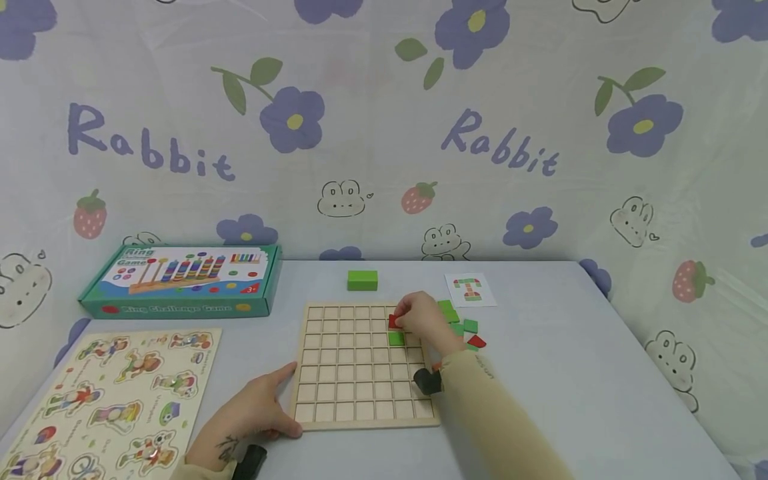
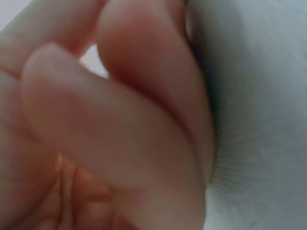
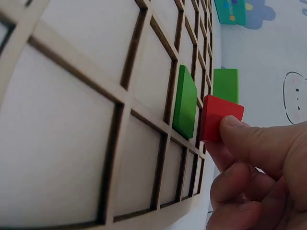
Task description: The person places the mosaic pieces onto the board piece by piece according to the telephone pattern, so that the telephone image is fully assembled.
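In the head view, my right hand (image 1: 427, 321) pinches a red block (image 3: 217, 115) between thumb and fingers over the far right of a wooden grid board (image 1: 345, 427). Just nearer than it, a green block (image 3: 186, 103) sits in a cell; in the right wrist view it looks slightly tilted. My left hand (image 1: 259, 405) rests against the board's left edge, its index finger extended and thumb by the near corner. The other left fingers are loosely bent and very close in the left wrist view. A pattern card (image 1: 489, 291) lies beyond my right hand.
Loose green tiles (image 1: 471, 326) and a red piece (image 1: 477, 341) lie right of the board, partly behind my right arm. A green block (image 1: 363, 281) stands beyond it. On the left are a green game box (image 1: 180, 309) and a picture puzzle board (image 1: 141, 357).
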`<state>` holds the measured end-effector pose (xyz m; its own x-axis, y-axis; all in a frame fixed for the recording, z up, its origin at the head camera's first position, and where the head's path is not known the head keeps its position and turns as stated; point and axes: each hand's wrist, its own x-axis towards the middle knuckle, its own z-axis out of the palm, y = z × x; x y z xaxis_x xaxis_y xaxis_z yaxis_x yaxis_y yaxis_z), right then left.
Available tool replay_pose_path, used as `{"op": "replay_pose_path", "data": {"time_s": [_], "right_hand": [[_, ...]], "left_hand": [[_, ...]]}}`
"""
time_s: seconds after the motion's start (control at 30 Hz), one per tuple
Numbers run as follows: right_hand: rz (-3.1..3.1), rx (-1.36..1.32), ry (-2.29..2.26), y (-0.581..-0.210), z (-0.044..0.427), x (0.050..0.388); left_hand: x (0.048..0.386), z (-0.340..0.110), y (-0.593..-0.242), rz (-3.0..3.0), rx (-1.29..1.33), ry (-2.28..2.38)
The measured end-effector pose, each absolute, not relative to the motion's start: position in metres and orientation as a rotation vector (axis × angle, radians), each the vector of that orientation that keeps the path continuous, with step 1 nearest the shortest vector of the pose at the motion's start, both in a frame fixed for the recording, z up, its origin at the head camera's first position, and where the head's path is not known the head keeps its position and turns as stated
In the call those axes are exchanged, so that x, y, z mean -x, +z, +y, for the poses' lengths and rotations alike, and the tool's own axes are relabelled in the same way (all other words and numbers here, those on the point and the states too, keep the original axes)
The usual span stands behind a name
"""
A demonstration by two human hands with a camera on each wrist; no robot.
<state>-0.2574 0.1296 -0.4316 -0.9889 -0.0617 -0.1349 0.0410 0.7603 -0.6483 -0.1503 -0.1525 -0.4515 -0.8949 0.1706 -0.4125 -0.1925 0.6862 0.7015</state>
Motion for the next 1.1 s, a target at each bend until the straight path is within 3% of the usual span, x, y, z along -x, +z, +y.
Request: {"op": "replay_pose_path", "data": {"time_s": [1.1], "right_hand": [[2.78,-0.038,-0.962,-0.4371,0.1261,0.2629]], "left_hand": [[0.1486,-0.1529,-0.4525,2.47,-0.03,1.11]]}}
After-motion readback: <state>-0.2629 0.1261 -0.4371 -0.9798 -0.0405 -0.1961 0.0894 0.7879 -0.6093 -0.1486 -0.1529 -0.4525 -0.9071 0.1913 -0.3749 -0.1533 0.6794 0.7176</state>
